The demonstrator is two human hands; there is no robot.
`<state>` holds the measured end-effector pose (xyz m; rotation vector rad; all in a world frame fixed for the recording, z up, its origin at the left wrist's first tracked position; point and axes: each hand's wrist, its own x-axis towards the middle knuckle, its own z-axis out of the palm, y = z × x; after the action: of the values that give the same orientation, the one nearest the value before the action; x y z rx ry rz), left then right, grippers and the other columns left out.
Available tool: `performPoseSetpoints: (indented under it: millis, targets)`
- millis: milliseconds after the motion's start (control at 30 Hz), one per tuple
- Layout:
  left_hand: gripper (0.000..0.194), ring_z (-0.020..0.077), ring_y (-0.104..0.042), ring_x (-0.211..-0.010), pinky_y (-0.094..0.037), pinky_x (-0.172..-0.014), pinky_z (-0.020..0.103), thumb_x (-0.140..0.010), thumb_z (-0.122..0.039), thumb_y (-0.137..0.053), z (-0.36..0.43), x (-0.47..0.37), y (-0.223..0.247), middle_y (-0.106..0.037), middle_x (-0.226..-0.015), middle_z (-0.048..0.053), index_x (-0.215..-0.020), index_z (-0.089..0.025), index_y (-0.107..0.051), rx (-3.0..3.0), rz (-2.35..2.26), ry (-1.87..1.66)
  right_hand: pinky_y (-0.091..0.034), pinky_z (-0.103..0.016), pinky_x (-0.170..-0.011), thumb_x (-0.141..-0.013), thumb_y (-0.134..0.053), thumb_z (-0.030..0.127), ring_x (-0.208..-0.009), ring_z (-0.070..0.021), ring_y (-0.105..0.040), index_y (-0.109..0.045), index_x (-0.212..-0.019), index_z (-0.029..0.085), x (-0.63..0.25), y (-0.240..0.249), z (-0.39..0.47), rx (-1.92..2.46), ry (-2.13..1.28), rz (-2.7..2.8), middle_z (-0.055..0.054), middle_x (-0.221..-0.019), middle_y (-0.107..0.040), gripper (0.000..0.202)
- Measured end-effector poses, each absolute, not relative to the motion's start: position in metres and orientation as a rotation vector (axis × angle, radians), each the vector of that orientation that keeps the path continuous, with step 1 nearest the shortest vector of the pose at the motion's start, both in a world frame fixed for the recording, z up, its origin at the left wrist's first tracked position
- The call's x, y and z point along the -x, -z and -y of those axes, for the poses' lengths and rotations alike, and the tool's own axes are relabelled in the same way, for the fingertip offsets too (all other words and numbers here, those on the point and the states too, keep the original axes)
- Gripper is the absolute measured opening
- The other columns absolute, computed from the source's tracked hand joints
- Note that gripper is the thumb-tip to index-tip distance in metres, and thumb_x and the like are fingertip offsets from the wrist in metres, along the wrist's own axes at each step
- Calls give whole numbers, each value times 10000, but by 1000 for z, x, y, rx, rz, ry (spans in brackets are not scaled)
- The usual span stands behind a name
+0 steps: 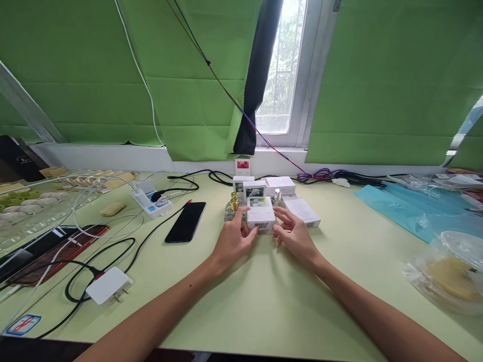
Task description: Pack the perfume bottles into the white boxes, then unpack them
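A small white box [261, 215] with a green floral picture and barcodes lies on the pale green table between my two hands. My left hand [234, 236] holds its left side, fingers curled. On the box's right side are the fingers of my right hand [296, 236]. Glass bottles stand close by, one with a gold cap [234, 202] at the left and one with a silver cap [278, 195] at the right. More white boxes lie behind, including a floral one [254, 189] and a text-covered one [302, 210].
A black phone [185, 222], a power strip [151, 200], a white charger [109, 285] and looping cables lie at the left. Blue sheeting [400, 206] and a plastic-wrapped container [453, 271] are at the right. Another box [242, 167] stands against the wall.
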<state>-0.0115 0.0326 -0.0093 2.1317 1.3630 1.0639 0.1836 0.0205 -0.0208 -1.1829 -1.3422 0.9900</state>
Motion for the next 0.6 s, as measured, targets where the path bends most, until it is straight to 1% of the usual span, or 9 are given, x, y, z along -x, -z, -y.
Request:
performPoseSetpoints:
  millis: [133, 267, 467, 600]
  targets:
    - [462, 149, -539, -526, -405, -577, 262, -897, -364, -633, -35, 13, 11, -576, -597, -80, -1305, -194, -498, -2152, -1366, -1067, -566, -286, -501, -809, -637, 307, -545, -108, -643, -555, -1420, 159, -184, 25, -23, 1181, -983, 1369, -214, -1438, -613, 634]
    - [445, 147, -531, -532, -400, -577, 265, -899, -356, -627, -35, 14, 12, -575, -614, -77, -1293, -196, -497, -2156, -1365, -1053, -569, -276, -493, -832, -625, 290, -525, -101, -653, -551, -1423, 169, -184, 27, -24, 1175, -981, 1382, -206, -1436, -618, 608]
    - [450, 148, -530, -528, -402, -572, 268, -888, -330, -629, -34, 13, 11, -582, -622, -74, -1292, -194, -486, -2146, -1361, -1032, -568, -260, -471, -849, -603, 275, -513, -99, -674, -516, -1447, 163, -183, 24, -22, 1182, -1018, 1384, -207, -1425, -628, 615]
    - [442, 144, -528, -530, -408, -571, 264, -890, -315, -616, -33, 13, 11, -580, -625, -72, -1294, -195, -483, -2148, -1341, -1043, -579, -260, -478, -866, -596, 277, -532, -104, -696, -499, -1465, 174, -184, 23, -20, 1204, -1024, 1399, -199, -1456, -605, 616]
